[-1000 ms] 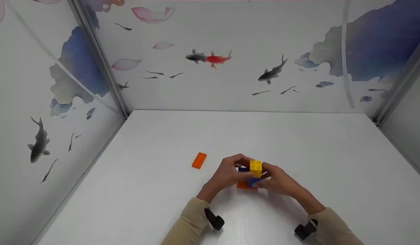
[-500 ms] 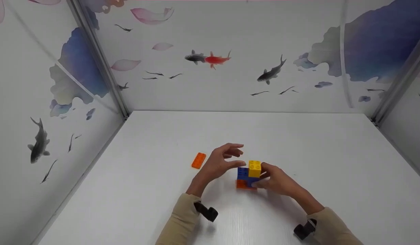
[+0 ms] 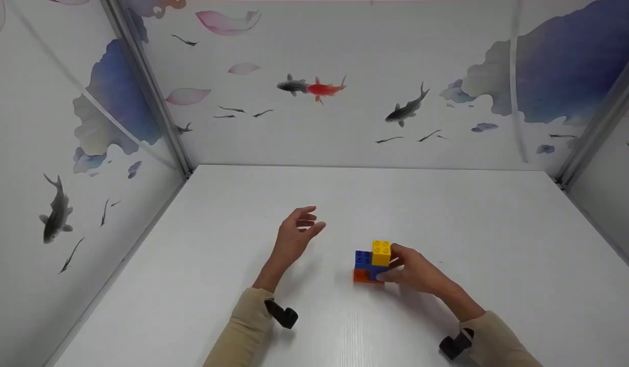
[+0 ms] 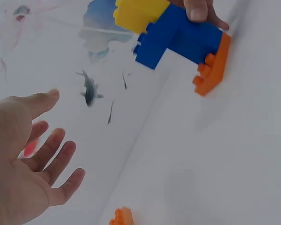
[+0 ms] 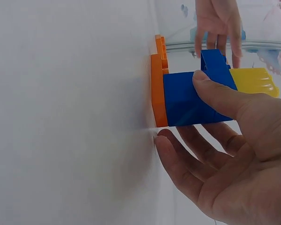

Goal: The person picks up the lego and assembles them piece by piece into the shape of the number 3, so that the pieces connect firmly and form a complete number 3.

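A small stack of toy building bricks stands on the white table: an orange plate brick (image 3: 361,276) at the bottom, blue bricks (image 3: 363,259) above it and a yellow brick (image 3: 381,253) on top. From the right, my right hand (image 3: 419,270) grips the stack, its thumb on the blue side and fingers behind, as the right wrist view shows. My left hand (image 3: 294,237) is well left of the stack, fingers spread and holding nothing. A second orange plate brick (image 4: 124,216) shows at the bottom of the left wrist view; in the head view the left hand hides it.
The white tabletop (image 3: 421,204) meets a back wall (image 3: 335,137) and a left wall (image 3: 19,204) printed with fish and petals. Black wrist straps (image 3: 283,313) sit at both sleeve cuffs.
My left hand has let go of the stack and moved left, over where the loose orange plate brick was seen. My right hand has stayed on the stack.
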{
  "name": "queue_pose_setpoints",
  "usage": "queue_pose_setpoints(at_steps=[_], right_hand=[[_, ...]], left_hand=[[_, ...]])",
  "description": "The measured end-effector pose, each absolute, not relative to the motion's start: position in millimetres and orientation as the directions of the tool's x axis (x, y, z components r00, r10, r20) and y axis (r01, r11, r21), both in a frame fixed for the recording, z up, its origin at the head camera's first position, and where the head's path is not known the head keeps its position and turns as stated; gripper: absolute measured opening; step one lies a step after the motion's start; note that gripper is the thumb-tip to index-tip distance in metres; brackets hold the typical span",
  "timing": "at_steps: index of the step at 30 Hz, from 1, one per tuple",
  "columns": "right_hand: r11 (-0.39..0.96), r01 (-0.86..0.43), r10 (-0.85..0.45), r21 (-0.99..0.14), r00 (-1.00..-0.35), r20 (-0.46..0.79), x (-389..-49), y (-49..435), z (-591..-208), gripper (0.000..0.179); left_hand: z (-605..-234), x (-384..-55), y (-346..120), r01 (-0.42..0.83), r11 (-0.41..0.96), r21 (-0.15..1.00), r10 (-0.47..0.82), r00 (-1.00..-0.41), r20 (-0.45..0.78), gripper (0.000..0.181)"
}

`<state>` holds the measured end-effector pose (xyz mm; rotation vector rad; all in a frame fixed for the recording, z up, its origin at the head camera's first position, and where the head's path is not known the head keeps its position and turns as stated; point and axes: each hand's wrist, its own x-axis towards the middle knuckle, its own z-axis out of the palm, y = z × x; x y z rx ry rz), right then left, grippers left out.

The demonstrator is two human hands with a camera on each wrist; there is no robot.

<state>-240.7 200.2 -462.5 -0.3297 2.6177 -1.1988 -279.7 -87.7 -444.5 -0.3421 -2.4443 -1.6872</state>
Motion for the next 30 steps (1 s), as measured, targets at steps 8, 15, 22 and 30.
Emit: queue_pose_setpoints(at_steps=[8,15,22,30], right_hand=[[0.645,-0.099,-0.29,-0.757,-0.949,-0.123,-241.9,199.9,-461.8,0.054],[0.646,-0.092,-0.287,-0.758,-0.949,-0.129,-242.2,198.3,-463.0,0.051],[0.646,-0.085,-0.282,-0.759,-0.95,-0.134,-240.6,198.5,-462.1,0.053],[0.638,-0.107,-0.3,-0.763,-0.947,-0.118,-240.6,199.5,-463.2,0.051]], left_hand=[[-459.5,-283.6,-121.2,0.117,0.421,0.9,-0.013,-0.991,0.135,0.062],[-470.3,-287.1,-129.7,-0.03,0.431,0.902,-0.04,-0.999,-0.014,0.07],[-471.4,-292.2,-129.7,-0.061,0.397,0.916,-0.11,-0.994,-0.018,0.064],[-477.1,-292.0,-124.8,-0.103,0.4,0.911,-0.139,-0.989,-0.05,0.065]])
